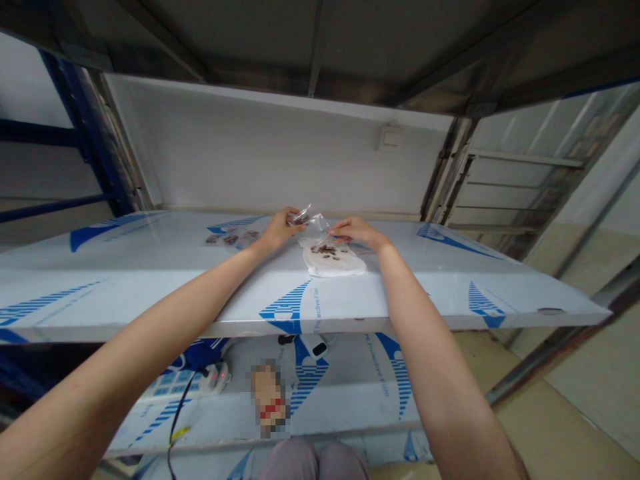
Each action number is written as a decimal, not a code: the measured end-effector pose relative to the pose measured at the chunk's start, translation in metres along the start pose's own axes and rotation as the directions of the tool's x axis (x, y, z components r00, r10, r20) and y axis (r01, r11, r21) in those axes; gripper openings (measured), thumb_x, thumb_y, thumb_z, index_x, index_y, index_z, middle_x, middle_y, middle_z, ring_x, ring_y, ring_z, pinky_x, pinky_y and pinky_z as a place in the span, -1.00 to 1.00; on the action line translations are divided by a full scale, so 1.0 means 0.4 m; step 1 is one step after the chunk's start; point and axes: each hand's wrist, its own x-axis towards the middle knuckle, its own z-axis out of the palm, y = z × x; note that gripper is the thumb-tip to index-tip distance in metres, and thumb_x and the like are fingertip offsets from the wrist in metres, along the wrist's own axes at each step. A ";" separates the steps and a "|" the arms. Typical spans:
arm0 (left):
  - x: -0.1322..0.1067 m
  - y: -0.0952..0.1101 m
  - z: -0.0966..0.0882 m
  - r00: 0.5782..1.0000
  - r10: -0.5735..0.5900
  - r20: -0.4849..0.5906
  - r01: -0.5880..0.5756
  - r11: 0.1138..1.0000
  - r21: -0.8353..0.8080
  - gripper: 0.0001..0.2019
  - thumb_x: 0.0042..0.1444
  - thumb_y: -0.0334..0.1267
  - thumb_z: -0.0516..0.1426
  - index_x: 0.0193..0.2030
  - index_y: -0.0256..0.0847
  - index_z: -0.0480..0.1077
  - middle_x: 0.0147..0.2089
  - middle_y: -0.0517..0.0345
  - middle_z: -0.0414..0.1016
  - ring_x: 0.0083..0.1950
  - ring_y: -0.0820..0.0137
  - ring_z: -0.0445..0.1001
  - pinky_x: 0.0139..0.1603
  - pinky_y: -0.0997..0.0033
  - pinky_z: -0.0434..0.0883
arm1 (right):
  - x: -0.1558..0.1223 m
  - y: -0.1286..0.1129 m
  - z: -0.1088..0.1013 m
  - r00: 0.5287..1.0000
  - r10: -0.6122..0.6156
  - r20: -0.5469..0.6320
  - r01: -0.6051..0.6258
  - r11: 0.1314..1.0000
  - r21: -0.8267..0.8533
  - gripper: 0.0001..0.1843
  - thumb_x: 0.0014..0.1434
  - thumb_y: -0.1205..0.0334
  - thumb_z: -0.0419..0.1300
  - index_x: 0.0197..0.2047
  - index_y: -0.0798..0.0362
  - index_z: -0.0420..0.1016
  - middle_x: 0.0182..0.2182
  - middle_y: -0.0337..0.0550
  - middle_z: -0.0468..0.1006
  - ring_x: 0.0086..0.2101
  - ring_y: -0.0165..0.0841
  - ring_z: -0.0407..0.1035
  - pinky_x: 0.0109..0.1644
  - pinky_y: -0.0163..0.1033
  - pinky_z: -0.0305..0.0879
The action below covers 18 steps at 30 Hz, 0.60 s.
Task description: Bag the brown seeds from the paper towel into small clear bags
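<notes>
My left hand [283, 228] grips a clear plastic bag [318, 225] with small brown pieces inside, its fingers closed round the bag's left part. At the bag's right side, my right hand [353, 231] has its fingers pinched together near the clear plastic. Whether it holds the bag's edge or a small piece cannot be made out. Just below both hands lies a white paper sheet [334, 267], with several small brown pieces [327, 251] scattered on it. Left of my left hand, more clear bags of brown pieces [231, 238] lie flat on the shelf.
The upper shelf [165, 293] is covered in printed protective film. On the lower level are a power strip [170, 381] with a cable, a small white device [315, 346] and a blurred-out object [270, 399]. A metal panel [260, 47] hangs overhead; blue frame posts [85, 133] stand left.
</notes>
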 end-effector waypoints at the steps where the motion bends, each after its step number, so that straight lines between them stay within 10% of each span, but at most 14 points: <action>1: 0.000 -0.001 0.001 1.000 0.021 -0.008 -0.021 1.000 -0.020 -0.65 -0.16 -0.30 0.30 -0.19 -0.25 0.34 -0.39 0.20 0.48 -0.41 0.45 0.40 -0.32 0.45 0.29 | 0.007 0.009 0.001 1.000 -0.003 -0.002 0.003 1.000 -0.022 -0.92 0.00 0.31 0.32 -0.38 0.13 0.61 -0.40 -0.11 0.62 -0.50 -0.47 0.39 -0.31 -0.32 0.33; 18: -0.006 0.014 0.020 0.988 0.139 0.069 -0.122 0.971 -0.204 -0.62 -0.13 -0.33 0.28 -0.13 -0.28 0.34 -0.27 0.09 0.54 -0.28 0.42 0.48 -0.18 0.39 0.37 | 0.031 0.057 -0.014 0.994 -0.110 -0.016 0.104 0.976 -0.193 -0.93 -0.10 0.37 0.36 -0.44 0.05 0.64 -0.43 -0.15 0.65 -0.39 -0.34 0.45 -0.17 -0.24 0.31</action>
